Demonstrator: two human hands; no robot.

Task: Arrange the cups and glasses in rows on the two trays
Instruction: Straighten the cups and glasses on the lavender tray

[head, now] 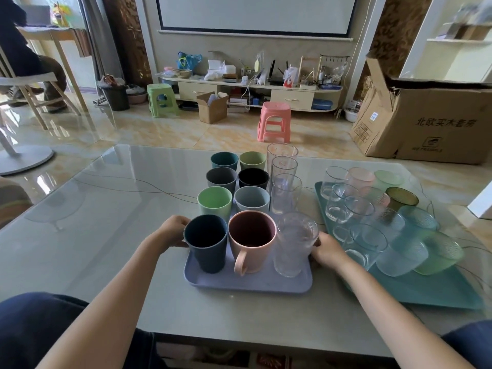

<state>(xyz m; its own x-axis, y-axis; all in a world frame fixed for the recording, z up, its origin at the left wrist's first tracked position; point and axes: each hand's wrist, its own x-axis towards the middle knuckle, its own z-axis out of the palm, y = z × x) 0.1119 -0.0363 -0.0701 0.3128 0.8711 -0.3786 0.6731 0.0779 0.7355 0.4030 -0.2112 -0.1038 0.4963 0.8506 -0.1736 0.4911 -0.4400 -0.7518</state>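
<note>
The lilac tray (247,284), loaded with cups in rows, is grasped at its left edge by the left hand (174,230) and at its right edge by the right hand (326,249); the teal tray (426,291) lies beside it on the surface (106,209).

From my feed, the only clear lettering sits on the big cardboard box (436,121) on the floor at the right: dark Chinese characters across its front face read 北欧实木套房. Below them I see a square logo with a line of small print under it, too blurred for me to make out. On the box's side face I spot a white label with a blue mark, unreadable. The tall clear glasses (282,166) show faint reddish printing, illegible.
</note>
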